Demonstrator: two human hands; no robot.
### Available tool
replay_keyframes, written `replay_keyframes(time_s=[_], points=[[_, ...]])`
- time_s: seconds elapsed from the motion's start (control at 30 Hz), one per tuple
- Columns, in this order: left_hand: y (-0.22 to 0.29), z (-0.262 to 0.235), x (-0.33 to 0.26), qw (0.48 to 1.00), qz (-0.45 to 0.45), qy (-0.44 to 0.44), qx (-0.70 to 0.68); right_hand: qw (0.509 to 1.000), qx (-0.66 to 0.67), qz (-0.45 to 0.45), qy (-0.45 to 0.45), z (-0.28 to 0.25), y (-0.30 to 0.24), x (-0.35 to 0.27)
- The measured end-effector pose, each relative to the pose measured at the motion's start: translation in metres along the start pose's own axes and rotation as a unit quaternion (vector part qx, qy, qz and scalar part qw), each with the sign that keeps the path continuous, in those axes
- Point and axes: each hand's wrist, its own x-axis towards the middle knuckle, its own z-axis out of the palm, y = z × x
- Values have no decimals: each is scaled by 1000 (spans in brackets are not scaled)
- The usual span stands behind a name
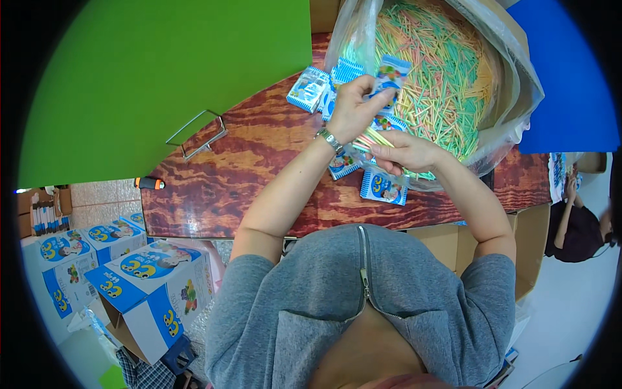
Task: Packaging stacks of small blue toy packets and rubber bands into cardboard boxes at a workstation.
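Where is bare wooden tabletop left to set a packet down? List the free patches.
Free: the brown wooden tabletop between the wire handle and the left hand, down to its near edge. Crowded: small blue packets beside the clear bag of coloured sticks.

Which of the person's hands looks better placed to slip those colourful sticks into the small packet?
Probably the right hand: it pinches a bundle of sticks just below the packet, which the left hand holds up over the bag of sticks.
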Motion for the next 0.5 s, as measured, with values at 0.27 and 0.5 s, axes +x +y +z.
replay_keyframes(time_s=[0.27,0.5], points=[[5,-1,-4,994,31,15,107,998,-52,-20,20,3,-4,-16],[-9,-21,-32,963,123,99,217,893,-369,-127,224,-19,-85,-62]])
